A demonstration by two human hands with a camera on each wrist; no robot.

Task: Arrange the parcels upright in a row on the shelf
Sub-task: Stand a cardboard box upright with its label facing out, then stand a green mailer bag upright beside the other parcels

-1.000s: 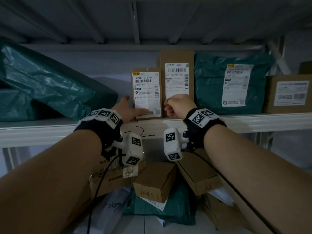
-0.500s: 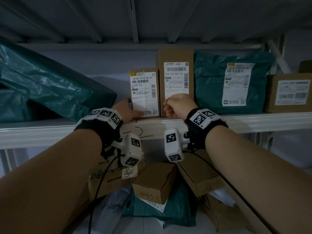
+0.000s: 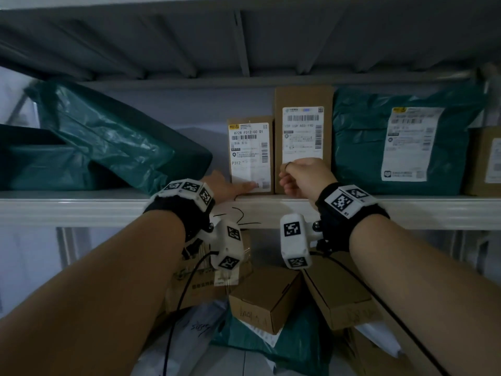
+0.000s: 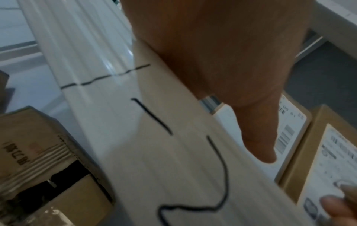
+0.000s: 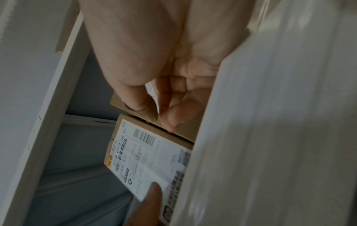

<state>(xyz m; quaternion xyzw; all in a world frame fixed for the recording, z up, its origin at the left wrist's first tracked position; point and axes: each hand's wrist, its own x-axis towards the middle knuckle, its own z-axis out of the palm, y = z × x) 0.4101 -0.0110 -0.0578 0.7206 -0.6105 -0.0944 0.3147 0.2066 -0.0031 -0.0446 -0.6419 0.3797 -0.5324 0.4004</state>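
Cardboard parcels [image 3: 250, 156] stand upright, left hand [image 3: 225, 185] touching one.

My arms are bare to the wrist. Around my left wrist [image 3: 181, 213] sits a black band topped by a white block of black-and-white square markers; my right wrist [image 3: 349, 210] wears the same. Under each band hangs a white camera housing, the left one [image 3: 229, 244] and the right one [image 3: 294, 241], each bearing square markers and fixed by a dark screw. A thin black cable [image 3: 176, 308] trails from the left unit, another [image 3: 385, 305] from the right.
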